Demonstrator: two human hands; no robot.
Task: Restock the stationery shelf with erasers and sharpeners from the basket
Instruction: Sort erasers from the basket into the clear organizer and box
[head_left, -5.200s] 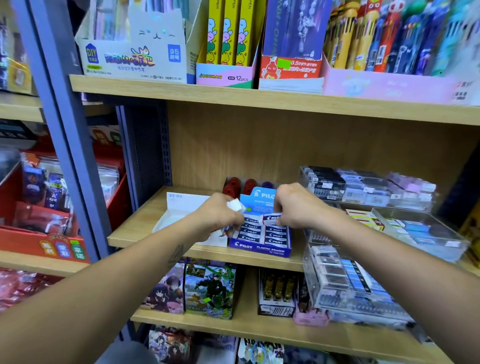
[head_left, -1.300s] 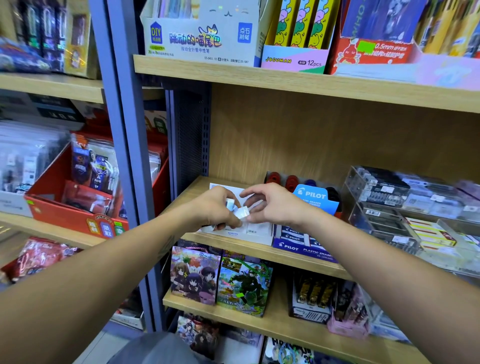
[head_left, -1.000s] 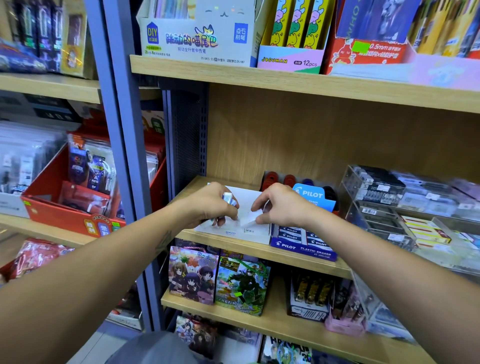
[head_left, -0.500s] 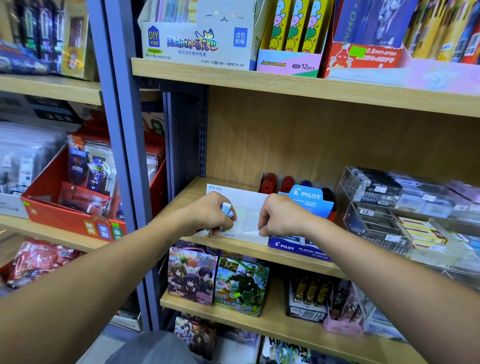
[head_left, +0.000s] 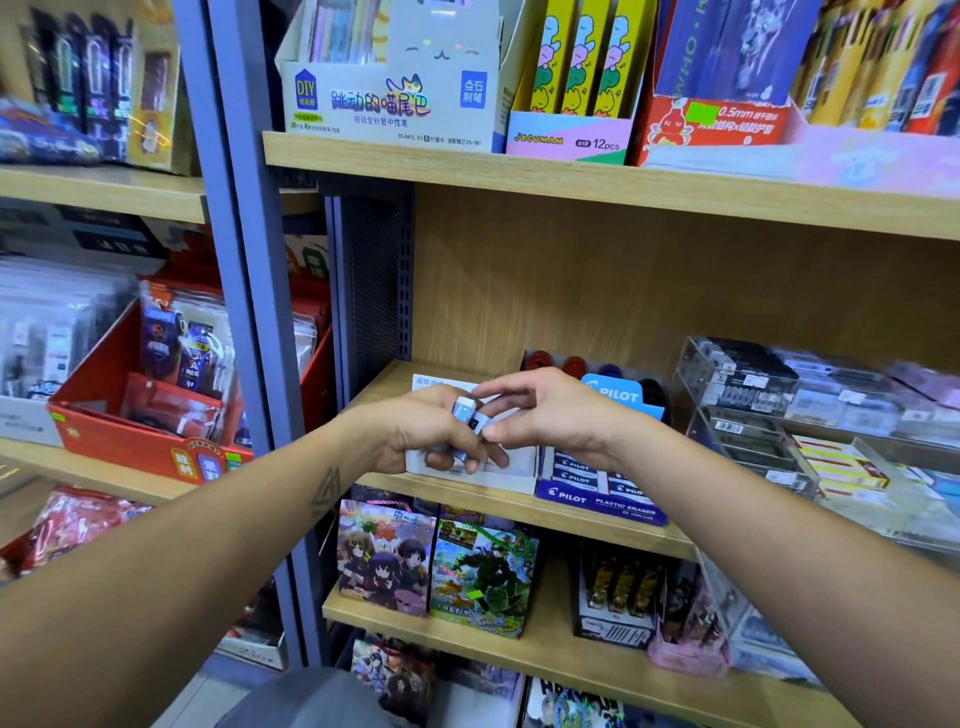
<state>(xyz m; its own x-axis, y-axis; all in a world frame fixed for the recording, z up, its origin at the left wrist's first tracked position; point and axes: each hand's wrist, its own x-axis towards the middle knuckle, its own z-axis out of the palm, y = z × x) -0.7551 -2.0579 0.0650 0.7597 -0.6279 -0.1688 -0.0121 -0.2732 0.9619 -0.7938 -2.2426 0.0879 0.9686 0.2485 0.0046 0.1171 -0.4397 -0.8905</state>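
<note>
- The erasers (head_left: 467, 415) are small sleeved blocks, light blue and white; I judge them very light, firm with slight give, and not fragile
- The paper sleeves look smooth, so a loose stack could slide apart; best taken by a pinch across the short sides, one block at a time
- The left hand (head_left: 431, 436) has its fingers curled round a small clutch of these erasers, held just above the front of the white display box (head_left: 519, 465) on the middle shelf (head_left: 519, 509)
- The right hand (head_left: 545, 421) reaches in from the right, its thumb and forefinger closing on the end of the topmost eraser in the left hand's bundle; the remaining fingers are spread and loose
- Whether the right hand's pinch already bears the eraser's weight I cannot tell
- Both forearms extend forward at about shelf height, wrists near each other, hands touching over the box
- Just right of the white box stands the blue Pilot eraser box (head_left: 602, 499), already filled with sleeved erasers
- The basket is not in view
</note>
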